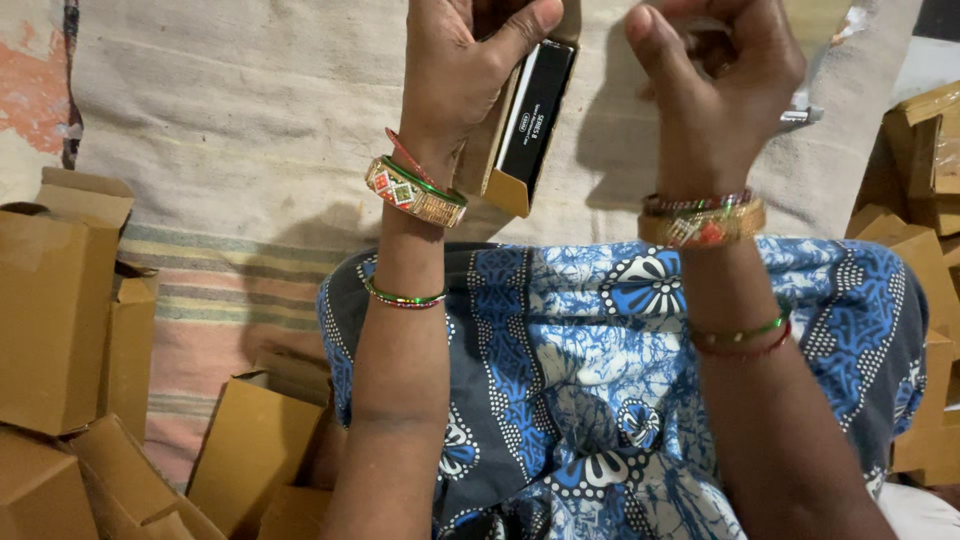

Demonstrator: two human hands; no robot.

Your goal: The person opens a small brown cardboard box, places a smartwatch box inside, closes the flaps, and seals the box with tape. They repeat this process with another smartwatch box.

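Observation:
My left hand (462, 62) grips a small open brown cardboard box (507, 185) with a black slim packet (535, 105) standing inside it, thumb pressed on the packet's top. My right hand (722, 80) is curled beside it at the upper right, fingers folded in; a bit of clear wrapping and a small silvery piece (802, 116) show at its far side, but what the fingers enclose is hidden. Both wrists wear gold and coloured bangles. My lap is covered by blue patterned cloth (590, 400).
Several brown cardboard boxes (60, 310) are stacked at the left and lower left, with more boxes (925, 260) along the right edge. A striped woven mat (240, 290) and a beige sheet (260, 110) cover the floor.

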